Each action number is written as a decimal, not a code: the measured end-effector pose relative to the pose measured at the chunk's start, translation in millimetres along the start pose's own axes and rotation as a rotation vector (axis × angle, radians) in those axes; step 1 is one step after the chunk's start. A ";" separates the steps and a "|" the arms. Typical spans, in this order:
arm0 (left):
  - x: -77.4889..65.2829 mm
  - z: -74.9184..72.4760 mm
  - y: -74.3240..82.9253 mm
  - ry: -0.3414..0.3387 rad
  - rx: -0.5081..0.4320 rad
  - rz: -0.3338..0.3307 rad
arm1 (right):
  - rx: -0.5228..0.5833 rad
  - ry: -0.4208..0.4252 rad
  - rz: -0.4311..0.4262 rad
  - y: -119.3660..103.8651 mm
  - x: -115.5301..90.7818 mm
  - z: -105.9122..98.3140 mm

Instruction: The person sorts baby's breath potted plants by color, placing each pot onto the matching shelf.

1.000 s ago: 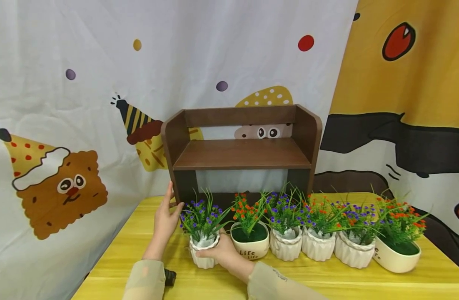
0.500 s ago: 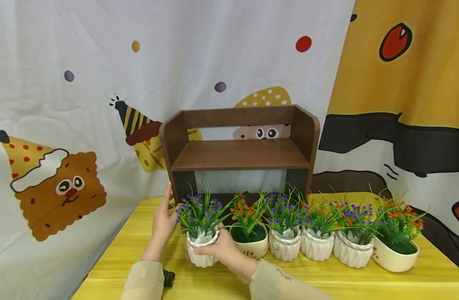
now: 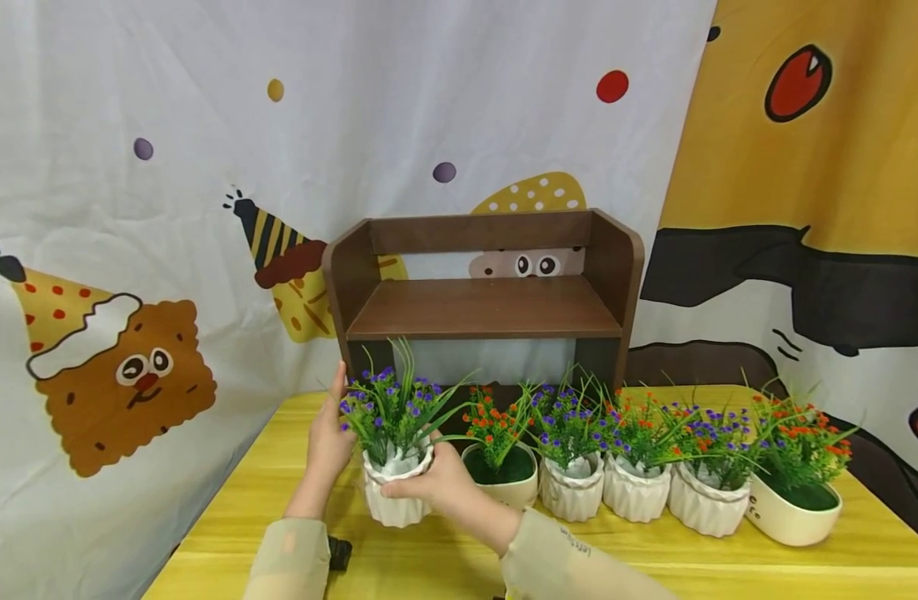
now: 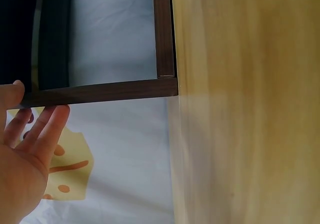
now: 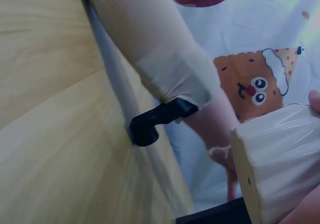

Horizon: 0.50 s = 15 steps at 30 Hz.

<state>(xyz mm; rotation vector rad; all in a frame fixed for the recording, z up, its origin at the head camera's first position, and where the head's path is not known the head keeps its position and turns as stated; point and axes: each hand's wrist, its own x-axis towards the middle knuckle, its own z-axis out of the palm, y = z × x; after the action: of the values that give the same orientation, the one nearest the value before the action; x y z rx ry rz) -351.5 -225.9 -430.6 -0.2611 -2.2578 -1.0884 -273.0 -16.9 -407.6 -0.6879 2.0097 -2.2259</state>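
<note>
My right hand [image 3: 462,496] grips a white ribbed pot [image 3: 387,496] of artificial purple flowers from its right side, thumb across the front. In the right wrist view the underside of this pot [image 5: 282,149] shows, raised off the table. My left hand [image 3: 328,446] is at the left side of a brown two-tier desktop shelf [image 3: 485,308]. Seen from the left wrist, the thumb lies on one face of its side panel [image 4: 110,92] and the fingers on the other, pinching it. The held plant's leaves cover part of the shelf's lower left.
Right of the held pot, a row of potted flowers stands before the shelf: an oval cream pot [image 3: 496,492], white ribbed pots such as this purple-flowered pot [image 3: 571,496], and another cream pot [image 3: 800,521] at the end. Beneath is a yellow wood-grain table [image 3: 237,517]; a printed curtain [image 3: 227,125] hangs behind.
My right hand has raised the potted flowers slightly and carried them a little left, towards my left hand. The left hand stays at the shelf's side.
</note>
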 end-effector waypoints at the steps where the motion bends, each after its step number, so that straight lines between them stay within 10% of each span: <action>1: 0.2 0.2 -0.1 0.001 0.008 0.005 | 0.015 -0.005 -0.001 -2.9 -0.2 0.2; 15: -0.4 4.2 -2.2 0.083 0.004 0.102 | 0.015 -0.011 0.033 -43.6 3.2 -3.7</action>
<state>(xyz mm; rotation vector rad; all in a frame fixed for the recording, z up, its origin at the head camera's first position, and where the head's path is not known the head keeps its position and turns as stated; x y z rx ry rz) -354.0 -224.2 -434.2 -0.3196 -2.1488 -1.0230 -266.6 -8.2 -365.0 -0.6586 1.9825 -2.2115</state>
